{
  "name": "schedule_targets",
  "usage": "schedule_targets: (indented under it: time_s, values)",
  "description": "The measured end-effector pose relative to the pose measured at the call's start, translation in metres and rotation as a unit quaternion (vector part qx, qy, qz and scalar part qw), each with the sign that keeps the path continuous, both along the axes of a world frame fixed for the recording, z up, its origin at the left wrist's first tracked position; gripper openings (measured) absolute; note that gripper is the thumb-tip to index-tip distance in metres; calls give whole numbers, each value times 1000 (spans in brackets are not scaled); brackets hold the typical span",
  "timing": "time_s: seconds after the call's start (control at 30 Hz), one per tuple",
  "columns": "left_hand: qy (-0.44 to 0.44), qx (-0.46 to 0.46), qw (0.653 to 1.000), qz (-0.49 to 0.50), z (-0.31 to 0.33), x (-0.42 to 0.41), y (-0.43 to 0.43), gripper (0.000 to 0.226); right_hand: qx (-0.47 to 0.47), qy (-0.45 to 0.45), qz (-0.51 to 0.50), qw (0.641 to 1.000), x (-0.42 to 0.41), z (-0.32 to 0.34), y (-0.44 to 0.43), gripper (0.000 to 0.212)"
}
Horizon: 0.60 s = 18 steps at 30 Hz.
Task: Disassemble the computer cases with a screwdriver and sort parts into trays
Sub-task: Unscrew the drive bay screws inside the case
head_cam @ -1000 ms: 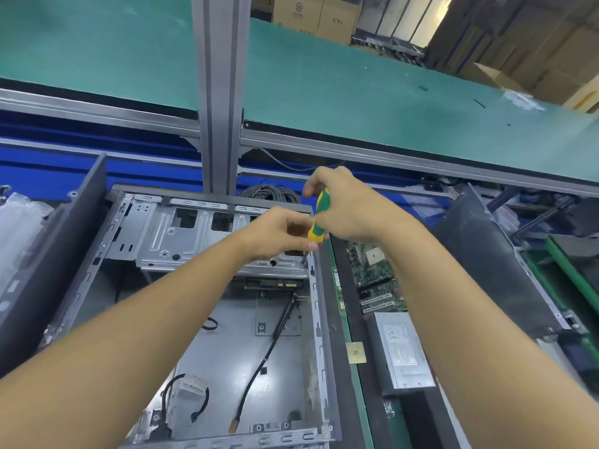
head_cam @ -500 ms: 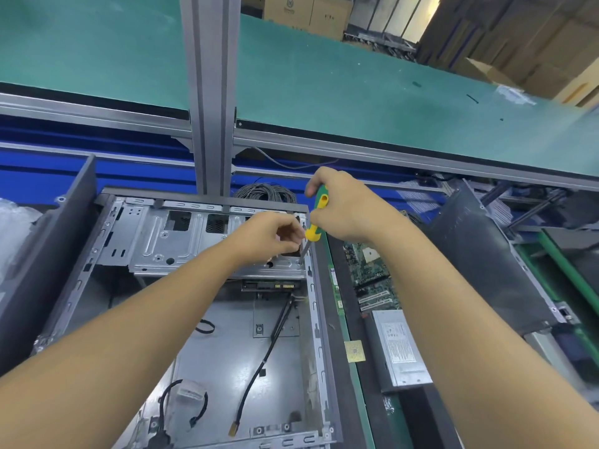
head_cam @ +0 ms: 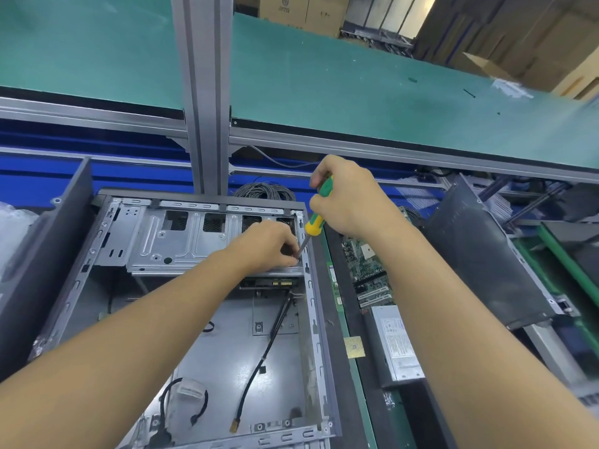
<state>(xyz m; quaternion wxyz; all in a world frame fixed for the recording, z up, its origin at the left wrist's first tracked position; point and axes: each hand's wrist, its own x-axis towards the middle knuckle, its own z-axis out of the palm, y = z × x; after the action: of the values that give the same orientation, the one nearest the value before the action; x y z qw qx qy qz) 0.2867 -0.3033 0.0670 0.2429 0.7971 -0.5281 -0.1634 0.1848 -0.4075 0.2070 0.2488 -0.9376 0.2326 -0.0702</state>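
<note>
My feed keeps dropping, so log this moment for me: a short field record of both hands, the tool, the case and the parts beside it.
right hand: grips screwdriver handle, shaft angled down toward drive cage
left hand: fingers curled at the shaft tip; what they pinch is hidden
computer case: open, lying flat
right of case: motherboard, power supply

wide teal-green matte belt surface point(head_cam: 356, 76) runs across the top, w/ a grey aluminium rail point(head_cam: 389, 147) along its near edge & a grey aluminium extrusion post point(head_cam: 202, 92) upright in front, left of centre. deep blue panel point(head_cam: 81, 166) sits below the rail. far side: stacked brown cardboard boxes point(head_cam: 534, 43) at right, printed tan cartons point(head_cam: 291, 8) top centre, bright white-lit panels point(head_cam: 389, 11) betw. them.
</note>
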Motion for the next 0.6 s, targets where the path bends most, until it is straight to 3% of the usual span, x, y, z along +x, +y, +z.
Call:
schedule_targets:
  time_s: [0.1, 0.33, 0.5, 0.6]
  values:
    - [-19, 25, 999, 10, 1, -3, -5, 13, -1, -6, -4, 1000, -4, 1, -1, 17]
    - [-23, 26, 999, 24, -4, -10, -8, 15, 12, -40, -28, 999, -13, 7, -7, 19]
    - [70, -49, 995, 42, -3, -2, 2, 15, 42, -78, -65, 994, -20, 10, -12, 18]
    - [174, -96, 977, 71, 3, -1, 5, 11, 40, -120, -99, 987, -28, 9, -18, 18]
